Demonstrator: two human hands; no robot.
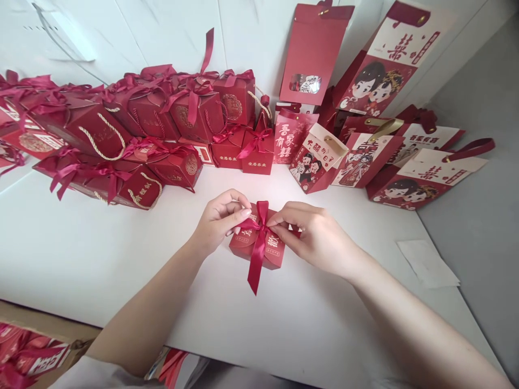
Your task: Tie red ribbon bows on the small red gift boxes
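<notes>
One small red box (272, 246) sits on the white table (121, 259), squarely between the person's two hands, with a glossy crimson ribbon (257, 259) knotted across its top. One tail of the ribbon hangs over the near side and reaches down toward the table's near edge, ending in a slanted cut.

The right hand (320, 232) comes in from the right, its thumb and forefinger pinching the ribbon right beside the knot, the other fingers curled behind. The left hand (221, 221) is at the box's left side, thumb and forefinger drawn close together over the left loop; whether the ribbon is caught between those tips is hard to tell from this angle. White lettering shows on the lid either side of the ribbon.

Beyond the left hand, red gift boxes (93, 129) are piled on one another, many topped with bows (a few carry cream rope handles). Behind and to the right stand printed cartons (409, 189), several bearing a cartoon couple, and a tall red bag (310, 51) with a clear window. A white sheet of paper (427, 263) lies by the table's right edge. At the lower left, a cardboard box (79, 348) holds more red packets (24, 346).
</notes>
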